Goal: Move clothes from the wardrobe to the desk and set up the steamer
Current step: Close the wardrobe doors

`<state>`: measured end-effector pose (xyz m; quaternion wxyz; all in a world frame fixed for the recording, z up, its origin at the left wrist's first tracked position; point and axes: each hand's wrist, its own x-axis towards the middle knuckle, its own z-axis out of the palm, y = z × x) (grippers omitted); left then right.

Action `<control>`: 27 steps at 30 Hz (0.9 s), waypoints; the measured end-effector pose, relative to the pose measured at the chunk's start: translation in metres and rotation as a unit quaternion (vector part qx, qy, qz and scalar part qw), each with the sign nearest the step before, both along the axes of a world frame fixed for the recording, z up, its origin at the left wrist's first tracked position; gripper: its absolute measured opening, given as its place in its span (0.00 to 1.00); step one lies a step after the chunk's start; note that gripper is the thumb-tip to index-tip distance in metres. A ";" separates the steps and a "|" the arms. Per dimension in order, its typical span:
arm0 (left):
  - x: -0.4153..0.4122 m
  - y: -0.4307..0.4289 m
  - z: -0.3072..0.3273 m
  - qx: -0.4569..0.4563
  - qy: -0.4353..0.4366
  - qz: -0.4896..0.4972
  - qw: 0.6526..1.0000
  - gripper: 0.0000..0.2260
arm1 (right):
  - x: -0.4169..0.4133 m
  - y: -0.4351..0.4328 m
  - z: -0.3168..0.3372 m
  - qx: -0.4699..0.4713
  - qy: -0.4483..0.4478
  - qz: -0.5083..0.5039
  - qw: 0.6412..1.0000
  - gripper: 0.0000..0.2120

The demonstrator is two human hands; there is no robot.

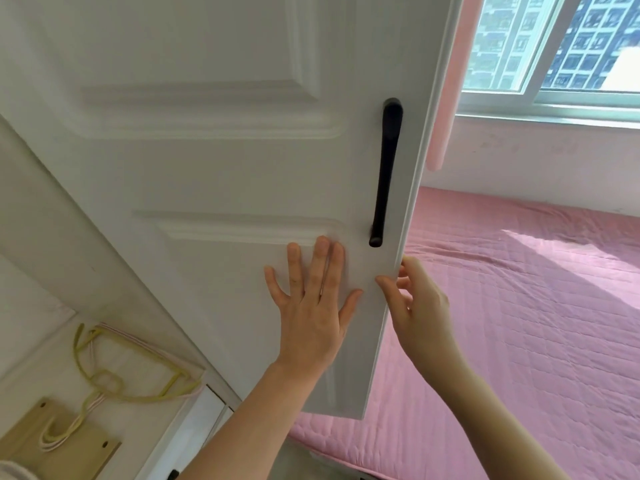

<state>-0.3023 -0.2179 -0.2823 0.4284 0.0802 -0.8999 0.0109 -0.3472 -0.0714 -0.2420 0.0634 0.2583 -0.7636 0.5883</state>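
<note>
Pink bed [519,306] right — wardrobe door [225,174] between — hangers [114,368] left.

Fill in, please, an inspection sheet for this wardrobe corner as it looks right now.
Surface: no desk in view; pink quilted bed cover at right.
Job's things: white panelled wardrobe door with long black handle; no clothes or steamer seen.
Clutter: yellow-green and pink clothes hangers by a pale wooden board, lower left.
Grippers: left hand pressed flat on the door; right hand pinching the door's edge.
Cables: nothing seen.
Surroundings: sliding window showing tower blocks; pink strip beside the door.
</note>
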 end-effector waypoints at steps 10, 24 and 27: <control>-0.066 -0.020 0.002 -0.011 -0.016 0.108 0.994 0.34 | -0.101 -0.034 0.006 -0.028 -0.039 0.114 0.992 0.11; -0.090 -0.060 0.027 -0.046 -0.119 0.224 0.966 0.34 | -0.177 -0.108 -0.005 -0.012 -0.014 0.216 0.976 0.36; -0.086 -0.069 0.033 -0.034 -0.136 0.259 0.956 0.36 | -0.181 -0.122 -0.005 0.003 0.011 0.231 0.973 0.41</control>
